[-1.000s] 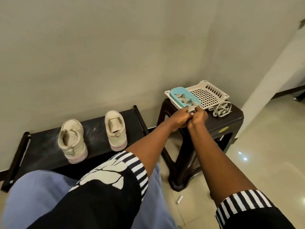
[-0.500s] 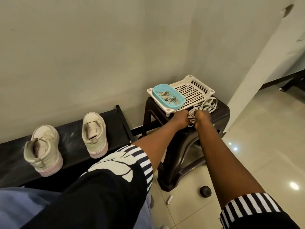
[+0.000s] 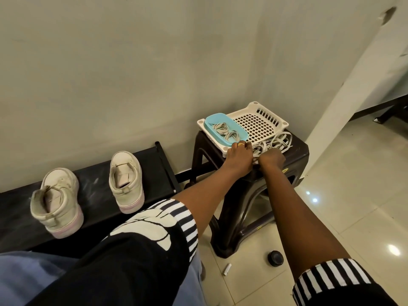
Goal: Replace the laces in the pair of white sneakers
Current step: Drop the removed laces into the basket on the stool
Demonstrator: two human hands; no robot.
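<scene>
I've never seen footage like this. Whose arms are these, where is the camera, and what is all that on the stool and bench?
No machine: a person wears one head camera, looking down at their own arms. The left hand and right hand meet over a dark stool, at a pile of loose laces; the right hand grips some, the left hand's grip is hidden. Behind is a white basket with a blue tray on it holding more laces. A white sneaker and its mate stand on the black bench.
</scene>
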